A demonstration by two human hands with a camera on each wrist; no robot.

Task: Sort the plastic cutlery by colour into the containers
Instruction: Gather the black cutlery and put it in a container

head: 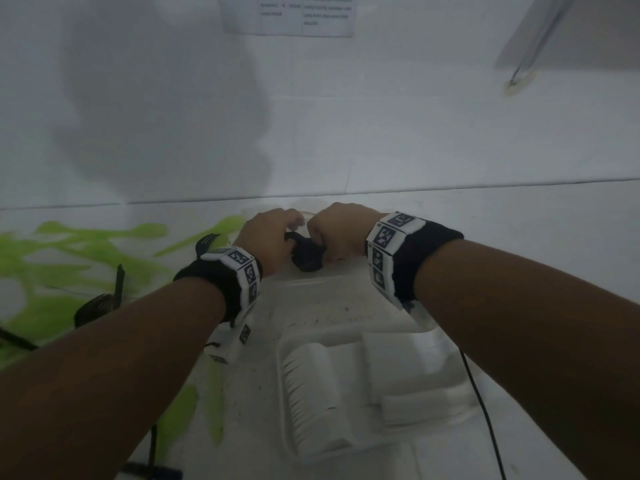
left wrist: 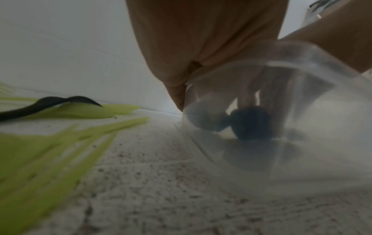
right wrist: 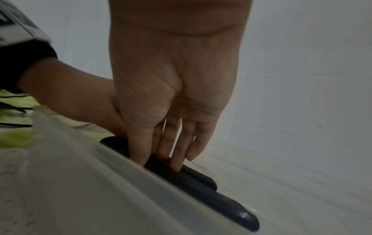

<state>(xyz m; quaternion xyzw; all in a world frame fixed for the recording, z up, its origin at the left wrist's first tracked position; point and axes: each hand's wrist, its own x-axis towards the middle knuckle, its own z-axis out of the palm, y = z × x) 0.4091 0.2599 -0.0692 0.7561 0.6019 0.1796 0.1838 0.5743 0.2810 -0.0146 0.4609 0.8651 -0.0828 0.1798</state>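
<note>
Both hands meet over the far end of a clear plastic container (head: 346, 292). My left hand (head: 273, 237) and right hand (head: 337, 230) together hold a bundle of black cutlery (head: 306, 254) just inside its rim. In the right wrist view my right hand's fingertips (right wrist: 175, 165) pinch the black handles (right wrist: 201, 181), which lie along the container wall (right wrist: 80, 174). Through the clear container wall (left wrist: 302, 151) in the left wrist view, the black cutlery ends (left wrist: 251, 125) show below my left hand (left wrist: 201, 47). Green cutlery (head: 69, 258) lies spread at the left.
Among the green pieces lie a black fork (head: 207, 242), a black spoon (head: 95, 306) and other black handles. A white compartment tray (head: 346, 393) sits in front of the container. A black cable (head: 485, 417) runs at the right. The wall stands close behind.
</note>
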